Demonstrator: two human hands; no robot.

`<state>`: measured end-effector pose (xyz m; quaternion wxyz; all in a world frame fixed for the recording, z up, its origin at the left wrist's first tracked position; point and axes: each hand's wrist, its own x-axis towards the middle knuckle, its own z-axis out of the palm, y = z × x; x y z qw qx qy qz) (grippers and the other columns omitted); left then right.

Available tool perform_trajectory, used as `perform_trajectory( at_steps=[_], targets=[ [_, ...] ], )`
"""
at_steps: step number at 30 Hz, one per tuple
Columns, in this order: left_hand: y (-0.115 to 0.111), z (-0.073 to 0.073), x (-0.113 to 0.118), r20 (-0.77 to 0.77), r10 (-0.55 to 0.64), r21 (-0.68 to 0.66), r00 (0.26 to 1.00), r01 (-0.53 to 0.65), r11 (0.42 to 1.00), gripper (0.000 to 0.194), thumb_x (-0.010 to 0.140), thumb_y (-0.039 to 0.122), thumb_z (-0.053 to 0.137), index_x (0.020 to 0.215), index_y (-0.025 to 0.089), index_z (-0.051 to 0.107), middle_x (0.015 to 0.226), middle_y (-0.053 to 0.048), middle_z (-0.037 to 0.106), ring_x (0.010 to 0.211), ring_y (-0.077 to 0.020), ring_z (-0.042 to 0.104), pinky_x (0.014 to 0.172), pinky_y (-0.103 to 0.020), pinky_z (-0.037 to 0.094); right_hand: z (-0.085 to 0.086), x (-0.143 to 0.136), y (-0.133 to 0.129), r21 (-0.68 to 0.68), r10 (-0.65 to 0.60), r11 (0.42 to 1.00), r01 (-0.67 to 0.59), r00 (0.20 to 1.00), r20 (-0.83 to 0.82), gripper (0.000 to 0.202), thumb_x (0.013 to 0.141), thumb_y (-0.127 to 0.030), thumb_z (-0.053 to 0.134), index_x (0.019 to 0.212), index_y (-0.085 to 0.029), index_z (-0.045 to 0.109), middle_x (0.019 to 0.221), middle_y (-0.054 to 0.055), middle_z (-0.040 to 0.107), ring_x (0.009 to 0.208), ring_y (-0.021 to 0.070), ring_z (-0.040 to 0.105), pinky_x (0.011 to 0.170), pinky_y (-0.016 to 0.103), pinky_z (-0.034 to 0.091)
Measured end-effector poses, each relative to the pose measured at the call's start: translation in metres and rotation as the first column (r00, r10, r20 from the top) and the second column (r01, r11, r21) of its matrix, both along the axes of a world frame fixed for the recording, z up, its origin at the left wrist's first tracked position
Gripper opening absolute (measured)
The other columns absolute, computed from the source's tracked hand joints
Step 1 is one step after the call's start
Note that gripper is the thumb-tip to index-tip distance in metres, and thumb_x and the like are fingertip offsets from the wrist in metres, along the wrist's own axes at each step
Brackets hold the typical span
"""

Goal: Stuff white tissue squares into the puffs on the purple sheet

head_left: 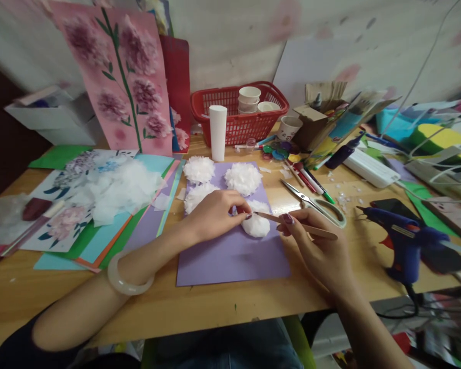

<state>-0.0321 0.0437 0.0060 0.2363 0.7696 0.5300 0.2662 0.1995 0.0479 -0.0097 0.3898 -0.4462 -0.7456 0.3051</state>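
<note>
Red basket (240, 129): white cups (249, 96) inside; pink flower picture (119, 84) to its left; cardboard box (308, 128) right.

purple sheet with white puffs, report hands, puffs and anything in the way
Right hand gripping wooden stick, tip at near white puff on purple sheet. Left hand at same puff, hold unclear. Three more puffs beyond; scissors close by right hand.

Before me, paper flowers (243, 179) are resting on a sheet (234, 261) on the table (146, 318). Behind, a basket (234, 128) is holding cups (249, 95). Papers (153, 220) are lying to my left; scissors (297, 193), then a glue gun (405, 246), right.
</note>
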Motion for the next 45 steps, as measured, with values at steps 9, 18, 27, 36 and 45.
perform_trajectory(
  at_steps=[9,18,27,36,45],
  targets=[
    [0.011,-0.008,0.004,-0.036,-0.021,0.065,0.999,0.023,0.998,0.010,0.086,0.011,0.066,0.086,0.017,0.074,0.089,-0.004,0.073,0.085,-0.0185,0.065,0.081,-0.033,0.050,-0.001,0.006,-0.009,0.057,-0.097,0.993,0.104,0.988,-0.120,0.026,0.098,-0.040,0.056,0.083,-0.022,0.067,0.068,0.000,0.067,0.066,0.0153,0.065,0.065,0.029,0.050],
    [0.014,-0.008,0.007,-0.007,-0.007,0.048,1.000,0.007,0.999,0.007,0.087,0.012,0.065,0.087,0.017,0.070,0.091,-0.004,0.071,0.085,-0.0181,0.064,0.082,-0.033,0.051,0.007,-0.004,-0.008,0.209,0.007,0.977,-0.038,0.989,0.148,0.018,0.097,-0.028,0.055,0.083,-0.021,0.063,0.069,0.000,0.070,0.058,0.0131,0.065,0.054,0.025,0.046],
    [-0.058,-0.020,-0.006,-0.252,-0.027,0.258,0.967,0.094,0.962,0.018,0.095,0.010,0.050,0.107,0.015,0.063,0.106,-0.010,0.073,0.099,-0.0229,0.070,0.085,-0.036,0.059,0.015,-0.006,-0.003,0.323,0.047,0.934,-0.150,0.951,0.307,0.021,0.099,-0.027,0.051,0.081,-0.021,0.059,0.063,-0.001,0.065,0.052,0.0120,0.059,0.049,0.024,0.042],
    [-0.071,-0.026,-0.014,-0.345,-0.139,0.287,0.928,0.245,0.926,0.030,0.089,-0.005,0.046,0.106,0.007,0.068,0.109,-0.015,0.077,0.108,-0.0254,0.073,0.092,-0.034,0.062,0.021,-0.016,-0.003,0.313,0.093,0.928,-0.202,0.939,0.330,0.018,0.099,-0.025,0.053,0.082,-0.019,0.058,0.066,-0.001,0.065,0.055,0.0110,0.059,0.051,0.022,0.043],
    [-0.072,-0.029,-0.012,-0.341,-0.141,0.257,0.930,0.237,0.937,0.032,0.087,-0.008,0.047,0.107,0.006,0.069,0.112,-0.017,0.076,0.116,-0.0255,0.069,0.098,-0.033,0.058,0.015,-0.004,-0.019,0.202,-0.115,0.972,0.116,0.993,-0.016,0.030,0.101,-0.032,0.053,0.078,-0.019,0.068,0.064,-0.001,0.066,0.060,0.0116,0.064,0.058,0.024,0.049]
  ],
)
